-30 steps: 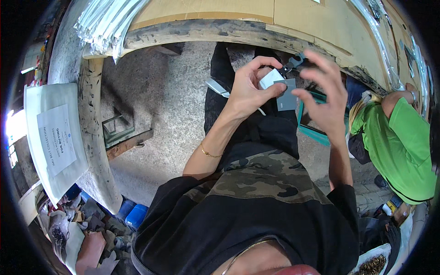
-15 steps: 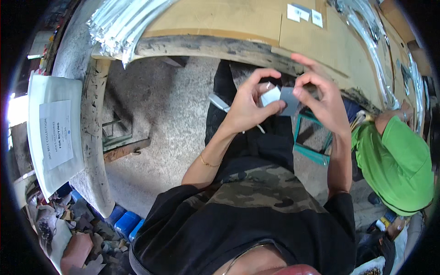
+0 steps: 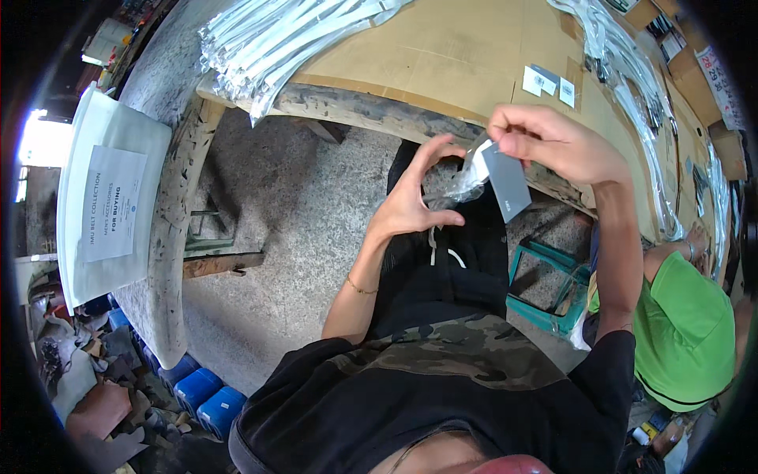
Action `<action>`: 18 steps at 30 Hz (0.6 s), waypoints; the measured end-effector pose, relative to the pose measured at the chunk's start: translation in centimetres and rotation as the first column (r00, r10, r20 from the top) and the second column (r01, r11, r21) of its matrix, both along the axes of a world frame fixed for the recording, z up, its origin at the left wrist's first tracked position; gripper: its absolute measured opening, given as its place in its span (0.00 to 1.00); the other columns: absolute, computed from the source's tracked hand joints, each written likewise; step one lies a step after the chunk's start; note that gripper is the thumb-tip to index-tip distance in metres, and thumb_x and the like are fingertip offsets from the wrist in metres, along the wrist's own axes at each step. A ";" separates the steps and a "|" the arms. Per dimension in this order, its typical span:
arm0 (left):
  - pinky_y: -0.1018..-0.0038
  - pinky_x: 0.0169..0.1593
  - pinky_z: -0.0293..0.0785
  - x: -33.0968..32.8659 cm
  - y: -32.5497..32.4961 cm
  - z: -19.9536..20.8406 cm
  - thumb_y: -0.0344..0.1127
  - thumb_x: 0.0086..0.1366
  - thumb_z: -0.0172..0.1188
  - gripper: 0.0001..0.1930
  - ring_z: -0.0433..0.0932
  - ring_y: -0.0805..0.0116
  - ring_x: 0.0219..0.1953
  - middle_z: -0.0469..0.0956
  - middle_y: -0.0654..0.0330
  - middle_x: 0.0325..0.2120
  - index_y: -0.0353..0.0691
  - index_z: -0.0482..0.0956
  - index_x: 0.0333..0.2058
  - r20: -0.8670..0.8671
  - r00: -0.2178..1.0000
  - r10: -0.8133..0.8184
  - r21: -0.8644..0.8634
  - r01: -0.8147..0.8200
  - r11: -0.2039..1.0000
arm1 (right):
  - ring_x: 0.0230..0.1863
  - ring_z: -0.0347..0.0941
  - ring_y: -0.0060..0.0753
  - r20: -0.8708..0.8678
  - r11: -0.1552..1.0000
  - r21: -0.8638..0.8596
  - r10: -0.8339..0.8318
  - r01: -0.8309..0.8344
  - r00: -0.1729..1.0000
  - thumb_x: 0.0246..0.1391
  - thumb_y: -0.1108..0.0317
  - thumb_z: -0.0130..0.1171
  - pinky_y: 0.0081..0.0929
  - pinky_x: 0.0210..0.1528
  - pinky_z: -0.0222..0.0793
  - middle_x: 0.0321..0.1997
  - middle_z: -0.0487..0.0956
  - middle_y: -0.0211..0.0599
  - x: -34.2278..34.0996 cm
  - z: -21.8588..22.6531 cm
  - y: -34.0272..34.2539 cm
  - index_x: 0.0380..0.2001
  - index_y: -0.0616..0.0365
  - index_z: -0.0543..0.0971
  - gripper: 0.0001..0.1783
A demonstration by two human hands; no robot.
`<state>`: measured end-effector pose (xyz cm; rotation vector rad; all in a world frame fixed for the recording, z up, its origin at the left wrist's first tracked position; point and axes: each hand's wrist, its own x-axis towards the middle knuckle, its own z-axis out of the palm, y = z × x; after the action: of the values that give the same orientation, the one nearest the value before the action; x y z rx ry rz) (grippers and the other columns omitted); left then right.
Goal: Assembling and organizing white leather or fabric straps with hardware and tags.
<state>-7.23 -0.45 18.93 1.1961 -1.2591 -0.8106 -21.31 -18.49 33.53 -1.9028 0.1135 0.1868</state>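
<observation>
At the tabletop's (image 3: 426, 59) near edge, the right hand (image 3: 562, 146) pinches a grey card (image 3: 509, 188) by its upper end, a clear wrapper (image 3: 467, 182) just beside it. The left hand (image 3: 407, 204), thumb and fingers spread, curves toward the wrapper; I cannot tell whether they touch.

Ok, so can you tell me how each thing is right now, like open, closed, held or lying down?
Left hand: open, thumb and fingers apart
Right hand: closed, pinching the grey tag
Grey tag: held, tilted
Clear plastic: crumpled
Loose tags: lying flat
Silvery wrapped strips: heaped together
Blue containers: in a row
</observation>
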 end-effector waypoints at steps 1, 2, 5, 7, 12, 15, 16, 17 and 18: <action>0.65 0.64 0.58 0.4 0.2 -0.9 0.27 0.35 0.78 0.57 0.63 0.61 0.60 0.68 0.52 0.55 0.40 0.52 0.64 0.007 1.000 0.011 -0.005 -0.011 1.000 | 0.30 0.60 0.15 0.059 1.000 0.023 -0.014 0.013 0.998 0.65 0.58 0.48 0.17 0.32 0.59 0.27 0.66 0.21 0.2 0.7 0.1 0.31 0.58 0.69 0.14; 0.66 0.63 0.59 0.7 0.5 -2.1 0.27 0.37 0.77 0.53 0.65 0.61 0.60 0.68 0.52 0.55 0.38 0.56 0.62 0.003 0.999 -0.042 0.076 0.042 0.996 | 0.30 0.61 0.13 0.077 0.997 0.062 -0.050 0.045 0.996 0.65 0.56 0.49 0.15 0.33 0.60 0.27 0.66 0.20 0.5 1.4 0.3 0.31 0.56 0.70 0.15; 0.69 0.61 0.62 0.3 -0.1 -7.1 0.30 0.42 0.75 0.40 0.69 0.64 0.56 0.73 0.51 0.52 0.33 0.68 0.57 0.056 0.991 -0.120 0.177 0.109 0.978 | 0.30 0.62 0.12 0.105 0.993 0.112 -0.053 0.041 0.993 0.64 0.56 0.50 0.14 0.33 0.61 0.28 0.68 0.20 1.0 3.1 0.0 0.33 0.57 0.71 0.15; 0.73 0.53 0.69 -0.1 -0.3 -5.8 0.29 0.51 0.69 0.29 0.75 0.72 0.47 0.79 0.54 0.44 0.33 0.71 0.53 -0.016 0.978 -0.207 0.334 0.200 0.921 | 0.30 0.63 0.11 0.124 0.996 0.063 -0.071 0.064 0.990 0.63 0.55 0.50 0.13 0.33 0.61 0.29 0.70 0.20 1.3 4.1 0.1 0.34 0.57 0.73 0.15; 0.75 0.37 0.78 6.1 2.5 2.0 0.31 0.67 0.42 0.19 0.81 0.69 0.31 0.81 0.51 0.36 0.35 0.70 0.55 -0.310 0.948 0.064 0.424 0.078 0.902 | 0.33 0.64 0.09 0.289 0.958 0.236 -0.227 0.160 0.930 0.64 0.57 0.48 0.13 0.35 0.59 0.32 0.71 0.19 1.4 5.4 -2.9 0.40 0.57 0.73 0.14; 0.77 0.24 0.79 12.9 4.4 12.5 0.34 0.65 0.38 0.21 0.78 0.68 0.20 0.80 0.48 0.29 0.31 0.74 0.49 -0.111 0.913 0.393 0.413 -0.318 0.853 | 0.34 0.63 0.10 0.404 0.961 0.237 -0.232 0.144 0.885 0.66 0.59 0.45 0.14 0.37 0.58 0.34 0.71 0.20 3.4 6.6 -4.8 0.42 0.58 0.73 0.14; 0.79 0.22 0.75 15.7 4.6 15.3 0.34 0.64 0.38 0.20 0.74 0.69 0.16 0.79 0.51 0.27 0.31 0.76 0.44 0.140 0.865 0.483 0.333 -0.500 0.799 | 0.36 0.64 0.12 0.434 0.928 0.292 -0.345 0.232 0.833 0.67 0.60 0.44 0.16 0.39 0.60 0.36 0.71 0.22 5.1 6.5 -5.0 0.42 0.58 0.72 0.13; 0.77 0.23 0.71 21.5 5.1 17.4 0.35 0.61 0.42 0.19 0.72 0.69 0.16 0.79 0.53 0.27 0.34 0.77 0.45 0.206 0.826 0.524 0.321 -0.563 0.762 | 0.37 0.65 0.15 0.459 0.884 0.358 -0.447 0.300 0.768 0.67 0.62 0.42 0.18 0.41 0.62 0.37 0.70 0.24 7.3 6.7 -5.0 0.43 0.58 0.70 0.12; 0.74 0.28 0.72 23.8 4.1 20.8 0.50 0.61 0.48 0.24 0.74 0.70 0.22 0.79 0.55 0.28 0.34 0.76 0.43 0.175 0.813 0.556 0.145 -0.580 0.802 | 0.34 0.69 0.19 0.569 0.903 0.378 -0.400 0.203 0.718 0.67 0.63 0.42 0.22 0.38 0.66 0.34 0.74 0.29 9.1 7.7 -5.3 0.41 0.60 0.72 0.13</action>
<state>16.57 3.63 39.73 1.6968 -0.8426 -0.4128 -12.25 -23.84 41.26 -1.5272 -0.0616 -0.6493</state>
